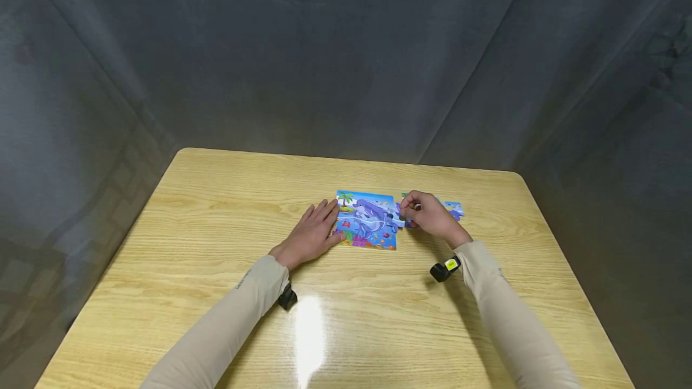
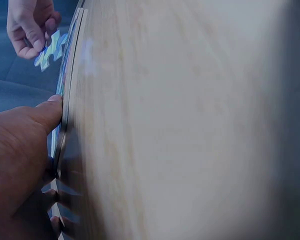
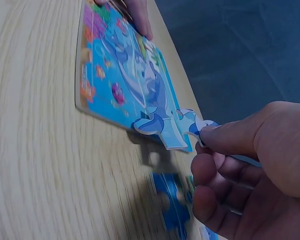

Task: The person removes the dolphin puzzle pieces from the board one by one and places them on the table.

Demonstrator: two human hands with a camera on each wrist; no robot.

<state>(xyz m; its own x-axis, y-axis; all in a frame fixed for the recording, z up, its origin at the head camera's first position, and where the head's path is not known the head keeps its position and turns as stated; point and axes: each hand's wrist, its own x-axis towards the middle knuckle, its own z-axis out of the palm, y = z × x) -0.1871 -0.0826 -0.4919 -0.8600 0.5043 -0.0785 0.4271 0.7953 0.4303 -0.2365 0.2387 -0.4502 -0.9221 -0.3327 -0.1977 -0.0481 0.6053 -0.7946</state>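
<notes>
A dolphin picture puzzle board (image 1: 359, 236) lies flat on the wooden table, with a palm tree at its upper left and coral along the bottom. My left hand (image 1: 308, 239) rests at its left side, fingers straight, the thumb on the board's lower left edge. Between thumb and fingertips, my right hand (image 1: 430, 219) pinches a blue and white jigsaw piece (image 3: 171, 134). In the right wrist view this piece is raised at a tilt over the board's right edge and casts a shadow on the table.
Several loose jigsaw pieces (image 1: 454, 208) lie right of the board, partly hidden behind my right hand. The table (image 1: 243, 185) reaches back to grey cloth (image 1: 303, 65) hung on three sides. A bright reflection shows on the table's near part.
</notes>
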